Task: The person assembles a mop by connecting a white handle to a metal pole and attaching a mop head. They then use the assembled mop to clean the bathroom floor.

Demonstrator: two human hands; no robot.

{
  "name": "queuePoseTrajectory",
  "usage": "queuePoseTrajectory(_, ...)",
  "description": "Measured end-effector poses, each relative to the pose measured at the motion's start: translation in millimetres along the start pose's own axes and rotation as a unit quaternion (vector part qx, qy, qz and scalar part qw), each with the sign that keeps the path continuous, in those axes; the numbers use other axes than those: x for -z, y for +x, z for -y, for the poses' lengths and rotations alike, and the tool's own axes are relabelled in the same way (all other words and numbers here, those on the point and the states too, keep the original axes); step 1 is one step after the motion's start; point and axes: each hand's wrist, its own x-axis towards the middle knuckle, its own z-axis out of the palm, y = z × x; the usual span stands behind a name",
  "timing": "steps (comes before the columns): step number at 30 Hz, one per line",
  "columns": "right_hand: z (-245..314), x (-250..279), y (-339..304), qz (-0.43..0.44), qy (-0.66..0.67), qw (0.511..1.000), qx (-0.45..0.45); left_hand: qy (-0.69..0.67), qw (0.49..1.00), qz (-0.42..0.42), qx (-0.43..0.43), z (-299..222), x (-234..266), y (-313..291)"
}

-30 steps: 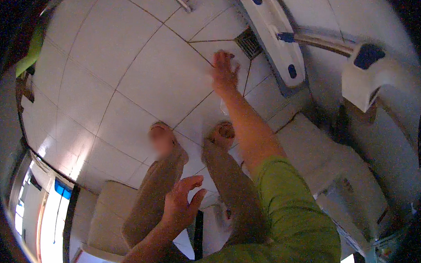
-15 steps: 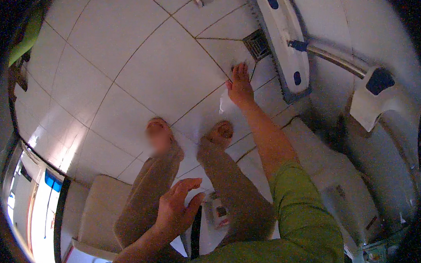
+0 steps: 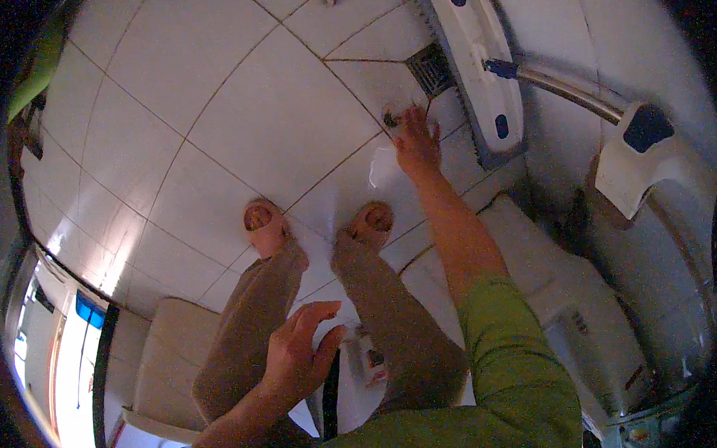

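My right hand (image 3: 418, 143) reaches down to the white tiled floor with its fingers stretched out and apart. A small dark clump (image 3: 390, 118) lies on the tile right beside its fingertips; whether the fingers touch it is too blurred to tell. Just beyond the hand is a dark square drain grate (image 3: 432, 69) set in the floor. My left hand (image 3: 300, 350) hovers near my knees, thumb apart from its loosely curved fingers, holding nothing.
A long white and blue brush head (image 3: 489, 102) with a metal handle (image 3: 572, 95) stands against the right wall. Closer lies a pale bulky container (image 3: 587, 335). My feet in open-toed slippers (image 3: 265, 225) stand on the tiles. At lower left is a bright doorway (image 3: 75, 372).
My right hand has shifted and turned slightly, its fingers more spread, and the dark clump now shows more plainly to its left. The left hand stays nearly still.
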Motion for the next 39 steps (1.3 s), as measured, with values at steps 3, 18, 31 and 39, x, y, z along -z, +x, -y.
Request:
queuePoseTrajectory(3, -47.9, -10.6, -16.5, 0.011, 0.067, 0.985, -0.156, 0.001, 1.0, -0.003, -0.005, -1.0, -0.9, -0.9)
queuePoseTrajectory(18, 22.8, 4.1, -2.3, -0.252, 0.314, 0.901, -0.162, 0.056, 0.998, 0.021, -0.008, 0.7, -6.3, 9.1)
queuePoseTrajectory(31, 57.6, -17.7, 1.3, -0.282, 0.323, 0.889, -0.158, 0.064, 0.997, 0.033, -0.026, -6.4, -3.6, 6.8)
queuePoseTrajectory(39, 41.7, -6.3, 21.8, -0.252, 0.312, 0.912, -0.09, 0.06, 0.997, 0.035, -0.014, -3.1, -1.6, 5.1)
